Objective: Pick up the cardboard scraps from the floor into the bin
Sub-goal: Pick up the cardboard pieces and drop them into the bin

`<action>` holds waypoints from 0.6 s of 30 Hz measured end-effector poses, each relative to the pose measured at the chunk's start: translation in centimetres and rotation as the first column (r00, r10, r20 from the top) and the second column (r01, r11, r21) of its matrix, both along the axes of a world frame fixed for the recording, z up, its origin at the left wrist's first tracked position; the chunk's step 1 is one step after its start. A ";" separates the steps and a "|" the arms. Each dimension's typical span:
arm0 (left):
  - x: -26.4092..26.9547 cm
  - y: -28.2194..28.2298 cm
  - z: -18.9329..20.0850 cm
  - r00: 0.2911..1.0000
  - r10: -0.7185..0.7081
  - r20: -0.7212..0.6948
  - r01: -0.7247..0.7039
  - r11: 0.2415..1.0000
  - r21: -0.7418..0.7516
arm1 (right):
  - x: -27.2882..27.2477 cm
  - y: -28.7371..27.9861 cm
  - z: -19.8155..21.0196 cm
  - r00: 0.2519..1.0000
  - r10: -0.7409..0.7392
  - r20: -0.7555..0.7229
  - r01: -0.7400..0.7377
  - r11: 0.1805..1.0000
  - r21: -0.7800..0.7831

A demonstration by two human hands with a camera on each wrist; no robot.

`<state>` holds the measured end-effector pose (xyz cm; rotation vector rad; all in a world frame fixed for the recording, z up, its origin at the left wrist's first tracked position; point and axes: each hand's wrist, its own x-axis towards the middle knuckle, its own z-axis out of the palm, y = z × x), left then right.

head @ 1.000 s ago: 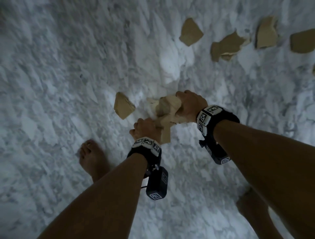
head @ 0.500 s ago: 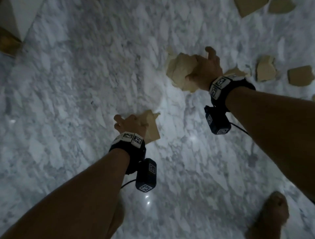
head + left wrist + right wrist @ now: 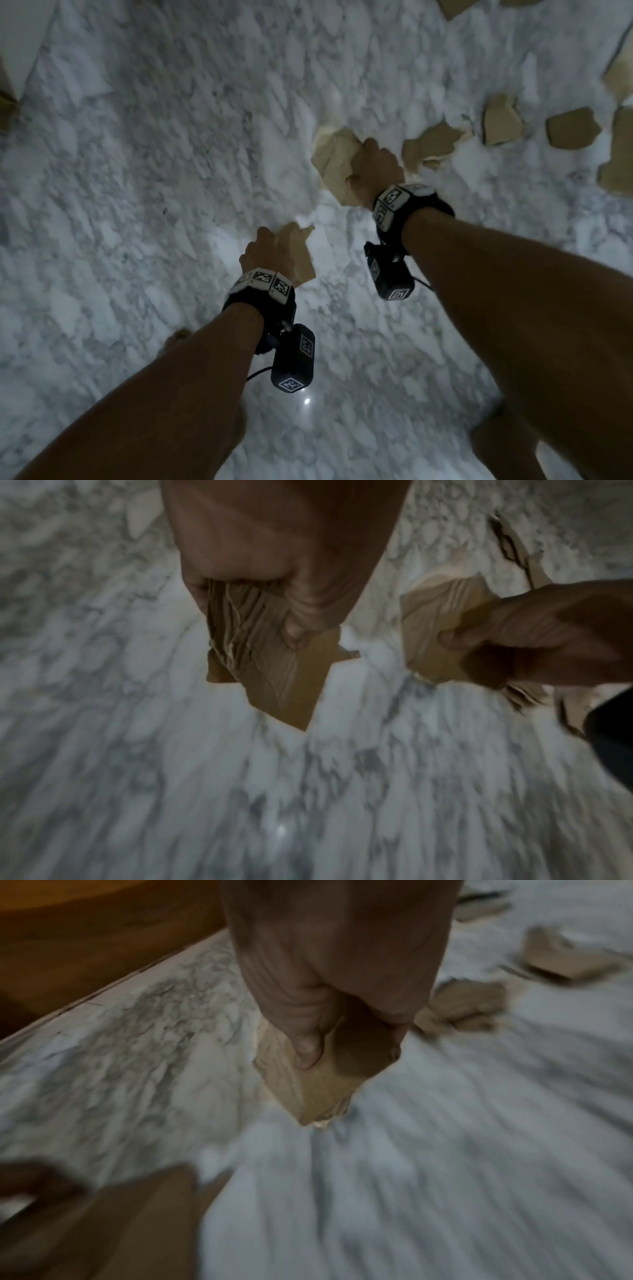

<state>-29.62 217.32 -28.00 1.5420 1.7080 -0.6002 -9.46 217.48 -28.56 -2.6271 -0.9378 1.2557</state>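
My left hand (image 3: 265,251) grips a torn brown cardboard scrap (image 3: 298,251) above the marble floor; in the left wrist view the thumb presses that scrap (image 3: 274,666) against the fingers. Further ahead and to the right, my right hand (image 3: 371,171) holds a larger bundle of cardboard scraps (image 3: 334,161), seen from below in the right wrist view (image 3: 318,1085). Several more scraps lie on the floor to the right, the nearest (image 3: 433,144) just beyond my right hand. No bin is clearly in view.
White marble floor (image 3: 154,171) fills the view. A white and brown edge (image 3: 13,68) shows at the far left; a wooden surface (image 3: 85,934) borders the floor in the right wrist view. My bare feet (image 3: 493,442) stand at the bottom.
The hands separated from a shared bundle; each now carries its own cardboard. The view swung left, and the right hand shifted slightly nearer the left.
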 end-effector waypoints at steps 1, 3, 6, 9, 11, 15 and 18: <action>0.5 -0.8 1.1 0.999 -0.039 0.008 0.039 0.999 -0.004 | -0.8 -1.9 0.7 1.000 -0.022 -0.011 0.022 1.000 0.009; 1.8 -2.4 3.5 0.998 -0.053 0.013 0.053 0.999 -0.011 | -1.8 -6.1 2.5 0.999 -0.055 -0.003 0.055 0.998 0.009; 4.3 -4.6 6.7 0.999 -0.043 0.021 0.043 0.999 -0.025 | -1.2 -12.1 5.7 0.998 -0.070 -0.003 0.070 0.997 -0.023; 8.5 -6.7 10.4 0.993 -0.097 0.061 0.097 0.995 -0.001 | 2.4 -17.0 9.5 0.995 -0.101 0.010 0.101 0.995 -0.013; 13.1 -8.4 13.4 0.988 -0.122 0.094 0.121 0.992 0.020 | 6.3 -19.9 12.6 0.986 -0.166 0.033 0.165 0.986 0.027; 24.0 -13.2 19.4 0.964 -0.142 0.227 0.136 0.990 0.041 | 15.1 -25.4 18.9 0.947 -0.309 0.090 0.297 0.946 0.130; 32.3 -17.5 23.1 0.889 -0.309 0.337 0.282 0.951 0.129 | 21.8 -29.9 22.9 0.902 -0.418 0.112 0.388 0.896 0.216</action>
